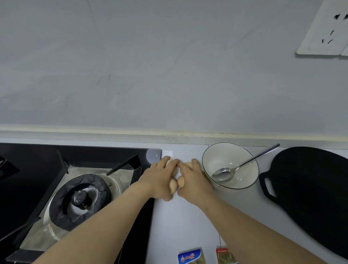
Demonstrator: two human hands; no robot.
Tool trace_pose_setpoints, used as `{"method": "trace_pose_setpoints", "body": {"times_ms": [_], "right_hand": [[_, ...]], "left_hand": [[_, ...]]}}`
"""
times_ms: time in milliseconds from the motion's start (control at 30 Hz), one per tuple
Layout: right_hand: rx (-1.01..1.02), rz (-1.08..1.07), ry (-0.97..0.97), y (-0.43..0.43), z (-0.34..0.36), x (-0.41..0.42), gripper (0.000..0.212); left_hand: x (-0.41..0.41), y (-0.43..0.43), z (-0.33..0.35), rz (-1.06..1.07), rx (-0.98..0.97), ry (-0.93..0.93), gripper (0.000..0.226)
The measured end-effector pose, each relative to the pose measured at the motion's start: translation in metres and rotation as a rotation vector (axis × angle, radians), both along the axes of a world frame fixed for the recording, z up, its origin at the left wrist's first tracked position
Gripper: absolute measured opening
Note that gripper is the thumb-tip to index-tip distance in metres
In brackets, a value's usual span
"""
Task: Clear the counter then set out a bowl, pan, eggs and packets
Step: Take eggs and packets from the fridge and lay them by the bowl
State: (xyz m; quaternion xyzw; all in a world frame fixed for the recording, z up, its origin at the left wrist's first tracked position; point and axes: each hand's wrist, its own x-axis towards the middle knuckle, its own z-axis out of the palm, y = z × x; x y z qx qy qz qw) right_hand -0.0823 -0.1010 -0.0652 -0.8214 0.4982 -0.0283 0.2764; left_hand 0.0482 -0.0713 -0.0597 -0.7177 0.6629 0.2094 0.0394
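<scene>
My left hand (161, 179) and my right hand (193, 177) lie side by side on the white counter (184, 222), each curled round pale brown eggs (177, 185). The eggs show between the fingers and at the near side of both palms. Just right of my right hand stands a glass bowl (249, 168) with a metal spoon (241, 164) in it. A black flat pan (317, 195) with a side handle lies further right. Two packets lie near the counter's front edge: one blue (191, 260), one with a red top (226, 259).
A black gas hob (51, 188) with a foil-lined burner (82, 199) fills the left side, right beside my left hand. A grey wall rises behind the counter, with a white socket (329, 28) at upper right.
</scene>
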Motion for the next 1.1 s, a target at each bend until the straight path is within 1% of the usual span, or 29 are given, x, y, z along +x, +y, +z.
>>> {"method": "trace_pose_setpoints", "body": {"times_ms": [100,233,333,400,500,633,767,900,1000,1100], "right_hand": [[0.017,0.004,-0.002,-0.003,0.001,0.0,0.068],[-0.008,0.018,0.002,0.004,0.004,-0.004,0.073],[-0.073,0.016,0.018,0.014,0.008,-0.009,0.07],[-0.12,0.015,0.023,0.021,0.009,-0.013,0.067],[-0.179,-0.002,0.018,0.031,0.007,-0.019,0.055],[-0.2,-0.043,0.029,0.039,0.001,-0.022,0.047],[-0.178,-0.045,0.044,0.039,0.001,-0.024,0.041],[-0.153,0.013,0.053,0.036,0.002,-0.024,0.038],[-0.092,0.06,0.011,0.036,0.003,-0.026,0.039],[-0.045,0.07,-0.02,0.038,0.003,-0.028,0.041]], "left_hand": [[0.001,-0.002,-0.001,0.002,-0.008,-0.031,0.099],[-0.004,0.006,0.0,0.044,-0.037,-0.018,0.102],[-0.01,0.019,0.0,0.111,-0.131,0.04,0.102],[-0.015,0.03,0.0,0.162,-0.222,0.099,0.095],[-0.021,0.044,-0.002,0.228,-0.325,0.164,0.074],[-0.02,0.051,-0.003,0.292,-0.316,0.161,0.061],[-0.019,0.051,-0.003,0.251,-0.29,0.105,0.054],[-0.019,0.05,-0.003,0.212,-0.257,0.063,0.046],[-0.015,0.05,0.0,0.15,-0.19,0.086,0.042],[-0.013,0.052,0.004,0.144,-0.13,0.137,0.041]]}}
